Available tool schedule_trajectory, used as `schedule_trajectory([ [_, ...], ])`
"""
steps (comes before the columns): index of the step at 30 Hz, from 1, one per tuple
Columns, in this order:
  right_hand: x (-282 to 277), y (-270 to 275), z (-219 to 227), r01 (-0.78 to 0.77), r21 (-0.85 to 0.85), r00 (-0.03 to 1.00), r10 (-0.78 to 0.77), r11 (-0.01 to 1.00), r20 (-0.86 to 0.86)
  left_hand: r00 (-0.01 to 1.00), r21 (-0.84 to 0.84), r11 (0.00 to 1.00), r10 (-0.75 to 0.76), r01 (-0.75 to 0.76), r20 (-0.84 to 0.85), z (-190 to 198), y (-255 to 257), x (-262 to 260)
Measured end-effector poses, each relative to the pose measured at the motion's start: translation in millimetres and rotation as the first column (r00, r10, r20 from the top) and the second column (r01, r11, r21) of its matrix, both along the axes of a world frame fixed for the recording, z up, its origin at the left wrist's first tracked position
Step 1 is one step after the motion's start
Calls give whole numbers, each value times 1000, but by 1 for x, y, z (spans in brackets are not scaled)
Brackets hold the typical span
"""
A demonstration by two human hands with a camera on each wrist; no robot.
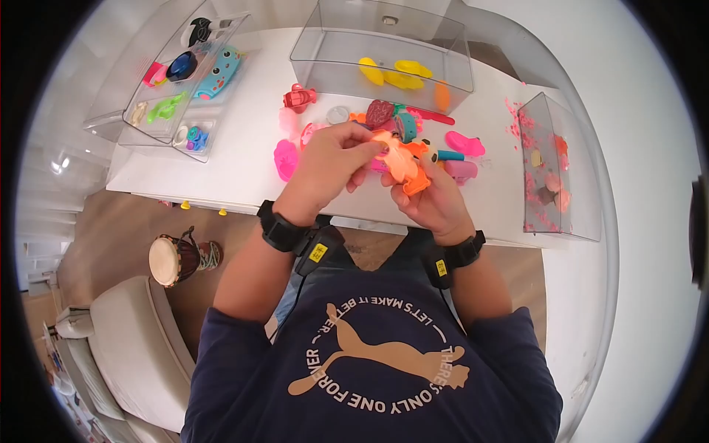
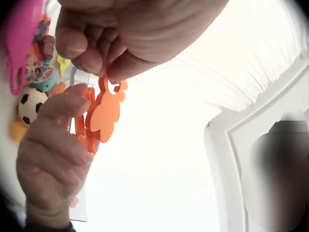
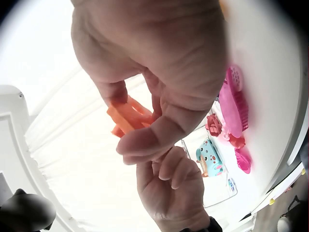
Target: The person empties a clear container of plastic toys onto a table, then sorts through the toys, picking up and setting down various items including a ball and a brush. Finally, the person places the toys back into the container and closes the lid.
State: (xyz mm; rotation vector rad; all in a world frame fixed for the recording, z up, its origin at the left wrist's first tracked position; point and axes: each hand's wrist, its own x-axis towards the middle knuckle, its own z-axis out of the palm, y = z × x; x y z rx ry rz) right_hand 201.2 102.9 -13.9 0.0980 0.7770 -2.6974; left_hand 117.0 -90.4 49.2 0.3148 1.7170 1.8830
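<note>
Both hands hold an orange plastic toy mould (image 1: 402, 161) over the table's front edge, level with the chest. Its outline is wavy, and a small ring shows at one end in the left wrist view. My left hand (image 1: 325, 166) pinches that ringed end between thumb and fingers. My right hand (image 1: 437, 203) grips the other end, its thumb and fingers curled about the orange edges. Seen from the left wrist, the orange mould (image 2: 107, 113) shows two layers side by side with a gap. Fingers hide part of the orange mould (image 3: 128, 116) in the right wrist view.
Behind the hands lie pink moulds (image 1: 286, 159), a red toy (image 1: 299, 97) and a soccer-patterned ball (image 2: 31, 104). A clear bin (image 1: 380, 44) holds yellow pieces. Another clear bin (image 1: 561, 170) with pink bits stands right; a compartmented clear tray (image 1: 166, 111) with toys stands left.
</note>
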Motion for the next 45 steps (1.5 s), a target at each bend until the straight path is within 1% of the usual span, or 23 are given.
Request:
schedule_trajectory([
  [3,-2,2,-7,56,-54,996,-52,997,78,983,95,992,66,-83,173,-6,-7,-2],
  [6,-1,8,-5,-52,-103,999,52,993,-4,970,221,971,37,-92,241,-12,-15,-5],
  [7,0,4,1,34,-94,997,-28,995,71,966,246,965,23,-89,259,-13,-17,-5],
  [9,2,-9,17,202,-57,959,-186,978,213,957,298,951,-6,-85,291,-14,-20,-5],
  [10,2,-7,18,155,58,981,-161,986,105,952,303,949,-4,-93,305,-13,-22,-5],
  [12,4,0,19,97,296,993,-71,950,-99,942,310,945,-4,-106,335,-13,-26,-5],
  [13,3,-1,21,143,452,987,-91,881,-134,939,316,942,-2,-114,344,-13,-28,-5],
  [14,3,-2,24,188,593,980,-106,783,-170,935,323,939,-2,-121,354,-15,-30,-5],
  [15,2,-4,26,232,715,971,-115,660,-209,932,330,936,-2,-127,364,-16,-31,-5],
  [16,2,-6,27,362,812,930,-116,458,-349,931,339,933,-10,-124,366,-18,-33,-4],
  [17,3,-10,27,483,844,875,-83,232,-478,930,347,930,-18,-119,368,-20,-34,-4],
  [18,4,-12,28,588,809,809,-19,-3,-588,929,355,928,-28,-114,370,-23,-35,-4],
  [19,3,-12,31,663,738,747,57,-126,-662,919,384,916,-48,-116,391,-28,-37,-4],
  [21,0,-11,39,778,531,616,239,-337,-751,897,439,890,-89,-124,433,-40,-39,-4],
  [24,4,-16,44,725,597,677,195,-344,-710,888,517,855,-206,-42,412,-50,-41,-2],
  [27,5,-16,43,640,688,762,167,-342,-626,888,476,879,-185,-42,422,-51,-33,7],
  [30,2,-12,37,634,751,773,170,-185,-611,922,412,908,-98,-72,375,-53,-22,12],
  [33,3,-11,36,584,796,812,142,-159,-567,909,446,894,-209,29,359,-57,-21,13],
  [36,3,-10,35,590,797,807,123,-131,-578,891,482,874,-262,56,372,-58,-21,14],
  [39,4,-10,32,601,795,799,98,-82,-594,888,436,896,-264,82,376,-59,-22,13],
  [42,10,-10,38,499,867,867,27,-13,-498,885,390,917,-248,84,393,-57,-23,19],
  [43,10,-9,38,462,878,886,-11,123,-464,885,370,924,-248,95,393,-57,-23,21],
  [45,12,-6,34,368,845,926,-69,389,-371,882,327,938,-251,118,399,-57,-21,25],
])
